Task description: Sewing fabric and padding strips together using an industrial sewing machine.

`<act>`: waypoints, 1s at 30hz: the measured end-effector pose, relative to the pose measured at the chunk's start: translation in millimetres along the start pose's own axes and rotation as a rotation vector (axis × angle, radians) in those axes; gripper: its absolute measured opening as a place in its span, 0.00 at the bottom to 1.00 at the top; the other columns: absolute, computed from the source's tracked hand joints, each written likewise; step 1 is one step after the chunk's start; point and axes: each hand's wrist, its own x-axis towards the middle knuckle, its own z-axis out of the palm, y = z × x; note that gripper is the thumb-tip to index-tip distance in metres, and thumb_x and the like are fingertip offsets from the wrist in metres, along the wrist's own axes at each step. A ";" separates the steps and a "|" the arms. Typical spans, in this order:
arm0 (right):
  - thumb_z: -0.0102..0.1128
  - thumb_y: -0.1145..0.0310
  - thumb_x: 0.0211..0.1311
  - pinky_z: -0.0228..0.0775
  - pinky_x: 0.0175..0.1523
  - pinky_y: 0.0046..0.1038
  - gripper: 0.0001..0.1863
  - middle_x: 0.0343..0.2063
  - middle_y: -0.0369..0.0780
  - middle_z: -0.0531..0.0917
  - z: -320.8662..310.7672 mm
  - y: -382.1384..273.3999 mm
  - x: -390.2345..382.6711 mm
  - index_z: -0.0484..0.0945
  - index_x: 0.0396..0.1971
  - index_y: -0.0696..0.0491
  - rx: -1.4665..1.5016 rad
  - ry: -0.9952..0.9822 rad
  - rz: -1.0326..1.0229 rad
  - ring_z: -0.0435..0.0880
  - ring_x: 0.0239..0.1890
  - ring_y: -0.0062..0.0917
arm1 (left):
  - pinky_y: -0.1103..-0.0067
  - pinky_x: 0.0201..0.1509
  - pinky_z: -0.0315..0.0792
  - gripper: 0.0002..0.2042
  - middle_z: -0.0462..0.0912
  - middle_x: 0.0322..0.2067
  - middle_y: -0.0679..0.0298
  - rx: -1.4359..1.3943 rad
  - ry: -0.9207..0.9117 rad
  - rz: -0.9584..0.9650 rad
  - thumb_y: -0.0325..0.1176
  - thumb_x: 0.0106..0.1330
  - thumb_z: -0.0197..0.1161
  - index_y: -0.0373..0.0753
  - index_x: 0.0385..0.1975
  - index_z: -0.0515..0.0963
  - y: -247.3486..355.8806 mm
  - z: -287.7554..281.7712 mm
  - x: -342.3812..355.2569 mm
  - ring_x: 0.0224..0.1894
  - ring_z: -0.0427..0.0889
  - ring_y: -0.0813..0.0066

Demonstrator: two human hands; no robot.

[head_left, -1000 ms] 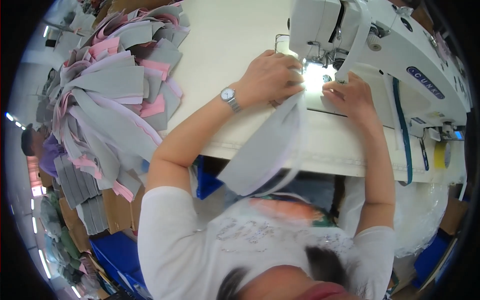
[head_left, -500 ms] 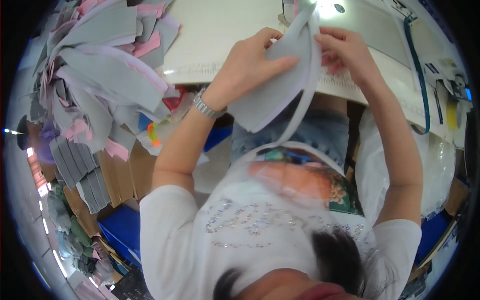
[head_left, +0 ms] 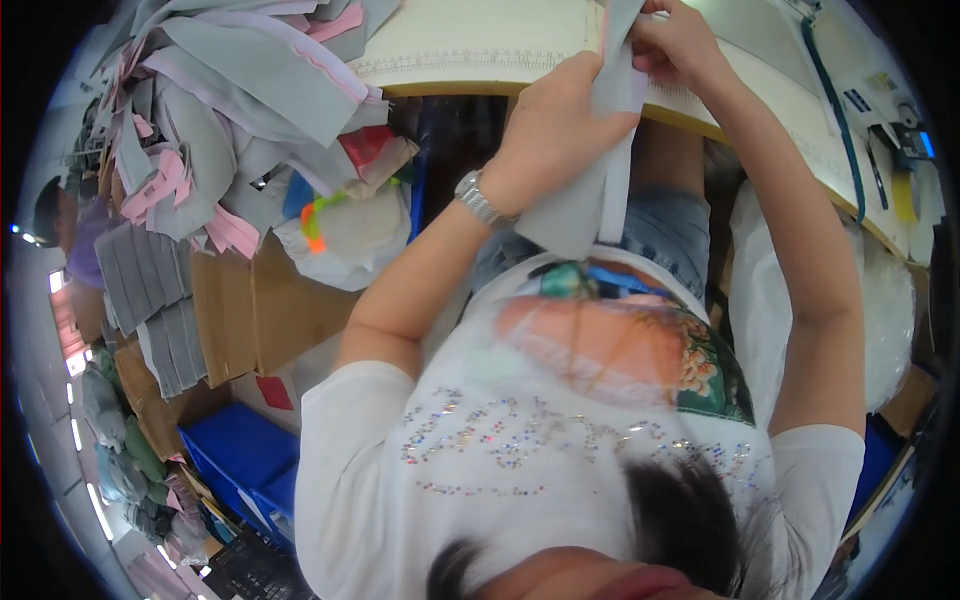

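My left hand (head_left: pixel 555 140), with a silver watch on its wrist, grips a long grey fabric piece (head_left: pixel 585 205) over the front edge of the cream sewing table (head_left: pixel 470 60). My right hand (head_left: pixel 680 45) pinches the top of the same piece, just above and to the right. The fabric hangs down from both hands toward my lap, folded lengthwise with a narrow strip beside it. My white shirt and hair fill the lower part of the view.
A big heap of grey and pink fabric pieces (head_left: pixel 230 110) covers the table's left end. Below it stand cardboard boxes (head_left: pixel 250 310), stacked grey pieces (head_left: pixel 150 290) and blue bins (head_left: pixel 240 450). A white plastic bag (head_left: pixel 890 310) sits at my right, and machine parts (head_left: pixel 880 110) at the upper right.
Both hands have drawn the grey piece away from the sewing machine's needle area and back over the table's front edge. The view has tilted down toward my lap.
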 end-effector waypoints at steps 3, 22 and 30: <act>0.61 0.69 0.54 0.75 0.19 0.29 0.19 0.23 0.44 0.81 -3.9 1.0 -12.3 0.70 0.43 0.61 0.103 0.001 -0.011 0.82 0.18 0.27 | 0.66 0.44 0.73 0.19 0.80 0.36 0.47 0.069 0.104 0.077 0.35 0.52 0.65 0.32 0.42 0.72 -1.4 9.9 -2.4 0.38 0.79 0.46; 0.63 0.60 0.55 0.68 0.24 0.15 0.17 0.26 0.35 0.81 42.4 61.8 -105.4 0.80 0.38 0.58 0.332 -0.081 -0.043 0.77 0.22 0.15 | 0.75 0.37 0.74 0.08 0.76 0.54 0.53 -0.047 -0.098 -0.048 0.32 0.61 0.61 0.35 0.36 0.76 21.0 -13.2 -69.8 0.34 0.83 0.64; 0.64 0.54 0.57 0.73 0.28 0.17 0.20 0.28 0.35 0.82 38.3 72.3 -124.1 0.81 0.41 0.56 0.494 -0.140 0.078 0.79 0.27 0.16 | 0.74 0.42 0.75 0.07 0.71 0.59 0.56 0.075 -0.146 -0.012 0.33 0.61 0.62 0.37 0.33 0.82 18.8 -11.6 -80.1 0.40 0.82 0.57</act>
